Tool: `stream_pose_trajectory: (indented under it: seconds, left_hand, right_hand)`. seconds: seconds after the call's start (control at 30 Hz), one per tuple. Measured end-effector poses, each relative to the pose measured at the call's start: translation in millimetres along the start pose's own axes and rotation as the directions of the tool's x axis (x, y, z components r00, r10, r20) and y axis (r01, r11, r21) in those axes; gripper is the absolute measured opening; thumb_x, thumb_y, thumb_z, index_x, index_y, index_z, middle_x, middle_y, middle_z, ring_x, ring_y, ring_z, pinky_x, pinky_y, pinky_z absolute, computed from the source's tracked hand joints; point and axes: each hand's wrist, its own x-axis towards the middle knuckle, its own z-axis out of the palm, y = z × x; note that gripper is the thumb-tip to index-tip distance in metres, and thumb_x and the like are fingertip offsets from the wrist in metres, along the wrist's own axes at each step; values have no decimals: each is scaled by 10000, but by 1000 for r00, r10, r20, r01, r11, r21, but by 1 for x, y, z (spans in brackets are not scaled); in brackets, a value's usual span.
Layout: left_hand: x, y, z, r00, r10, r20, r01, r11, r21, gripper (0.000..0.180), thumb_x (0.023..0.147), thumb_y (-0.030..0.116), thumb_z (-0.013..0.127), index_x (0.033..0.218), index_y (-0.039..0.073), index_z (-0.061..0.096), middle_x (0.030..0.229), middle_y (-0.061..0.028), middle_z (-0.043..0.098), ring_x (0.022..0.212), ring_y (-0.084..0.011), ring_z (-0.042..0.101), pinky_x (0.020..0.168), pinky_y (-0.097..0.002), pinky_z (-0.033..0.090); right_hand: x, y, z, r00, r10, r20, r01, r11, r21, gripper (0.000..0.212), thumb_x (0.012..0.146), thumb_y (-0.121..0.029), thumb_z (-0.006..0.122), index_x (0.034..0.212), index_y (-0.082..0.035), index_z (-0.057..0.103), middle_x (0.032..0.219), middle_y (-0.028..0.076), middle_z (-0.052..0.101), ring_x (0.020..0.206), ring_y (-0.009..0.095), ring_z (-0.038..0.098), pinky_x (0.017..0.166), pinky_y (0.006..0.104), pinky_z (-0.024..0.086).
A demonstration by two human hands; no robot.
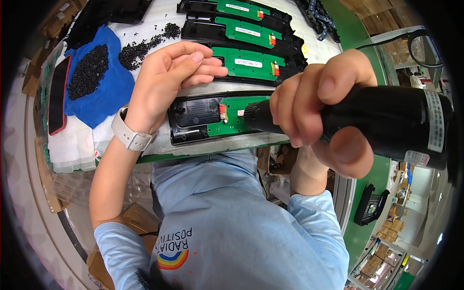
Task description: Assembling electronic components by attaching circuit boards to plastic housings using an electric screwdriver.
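Working at the near edge of a white-covered workbench (pixel 72 151), facing three black panels (pixel 296 52) in a row toward the far edge. Attending to the nearest panel (pixel 189 110), flat along the near edge. Aiming a black power driver (pixel 382 111) leftward at its middle. Seeing a blue cloth (pixel 120 75) toward the left edge. Clenching the driver in the right hand (pixel 331 104) — wrapping fingers and thumb around its barrel. Hovering with the left hand (pixel 176 70) half-curled and seemingly free, between cloth and panels; not being able to tell any contact with a panel. Noting a red-rimmed dark device (pixel 59 94) by the left edge. Looking inside the nearest panel at its green board (pixel 232 126), with a red-and-white connector (pixel 223 112) left of the driver's nose. Finding small black screws (pixel 89 72) heaped on the cloth. Not being able to tell the bit's seating in any screw — probably needing to hold the driver square to the board, steadying the panel's left end with the free hand, avoiding the connector, pressing evenly and easing off once snug.
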Motion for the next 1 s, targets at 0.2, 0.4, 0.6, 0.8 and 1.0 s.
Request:
stream_pose_trajectory:
  seconds: [0.2, 0.4, 0.6, 0.8, 1.0]
  left_hand:
    - [2, -3, -1, 999, 34, 34, -31, 996, -85, 281, 978, 133, 464, 1164, -74, 506, 1129, -207, 616, 1079, -253, 626, 906, -274, 504]
    - [-1, -6, -1, 1000, 15, 16, -14, 997, -75, 227, 994, 165, 442, 1098, -19, 526, 992, -157, 660, 749, -137, 656, 648, -209, 507]
    - [-2, 1, 1, 996, -31, 89, 30, 1000, 7, 212, 993, 186, 460, 1066, 1, 531, 637, -18, 559, 434, -20, 353, 408, -174, 251]
    - [-3, -3, 1, 995, -16, 101, 15, 1000, 6, 172, 960, 166, 513, 1013, 5, 543, 629, 4, 551, 457, -31, 380, 432, -184, 277]
    - [-7, 3, 10, 994, 64, 86, -68, 997, 44, 151, 938, 167, 567, 997, 29, 555, 718, -54, 627, 465, -40, 425, 448, -166, 293]
  right_hand:
    - [-6, -3, 4, 995, 88, -39, -80, 979, 187, 418, 847, -316, 659, 1090, -64, 431, 658, 2, 509, 511, 117, 502, 511, 267, 380]
    - [-3, 2, 7, 997, 48, -60, -36, 982, 187, 378, 830, -277, 680, 1038, -67, 444, 652, -1, 509, 503, 117, 495, 505, 277, 391]
    - [-1, 2, 6, 998, 17, -53, -9, 989, 150, 360, 829, -263, 670, 1036, -69, 448, 663, -2, 511, 502, 115, 486, 516, 287, 404]
    - [-1, 7, 3, 998, -14, -58, 20, 993, 119, 343, 828, -249, 660, 1035, -72, 453, 675, -3, 512, 502, 113, 478, 527, 297, 417]
    - [9, 1, -33, 981, -175, -85, 192, 800, 569, 370, 853, -325, 609, 1071, -37, 529, 696, 4, 502, 589, 137, 487, 693, 346, 378]
